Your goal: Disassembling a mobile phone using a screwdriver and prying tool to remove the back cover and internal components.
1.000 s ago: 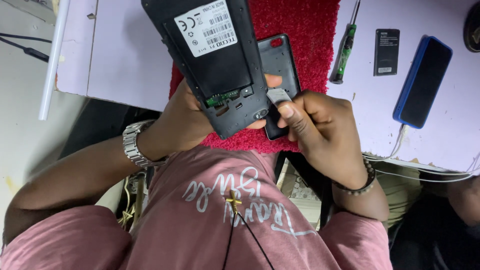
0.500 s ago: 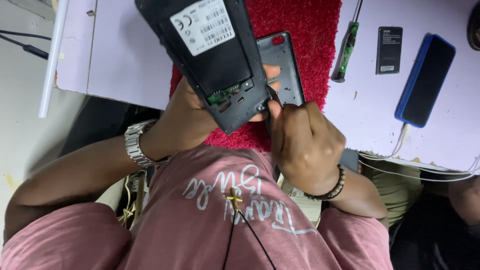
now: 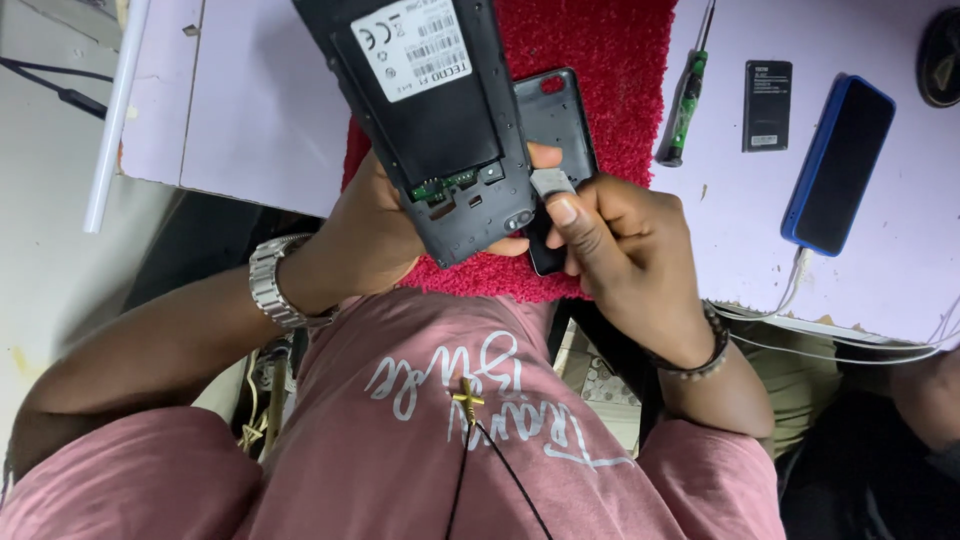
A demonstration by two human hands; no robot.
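Note:
My left hand [image 3: 370, 235], with a silver watch on its wrist, grips a black phone [image 3: 430, 130] with its back cover off. The phone's battery bay, white label and a strip of green circuit board face me. My right hand [image 3: 620, 240] pinches a small flat grey piece [image 3: 552, 183] between thumb and forefinger, right beside the phone's lower corner. Behind both hands, a black back cover [image 3: 555, 115] lies on a red fuzzy mat [image 3: 610, 60].
On the lilac table [image 3: 240, 110] lie a green-handled screwdriver [image 3: 685, 100], a black battery [image 3: 767, 105] and a blue-cased phone [image 3: 838, 165] plugged into a white cable [image 3: 790, 290]. A white rod [image 3: 115, 110] runs along the table's left edge. A dark round object [image 3: 942, 55] sits far right.
Half a second ago my right fingertips pressed at the phone's lower edge. They have now drawn back a little to the right, with the grey piece showing between them. The phone stays in my left hand.

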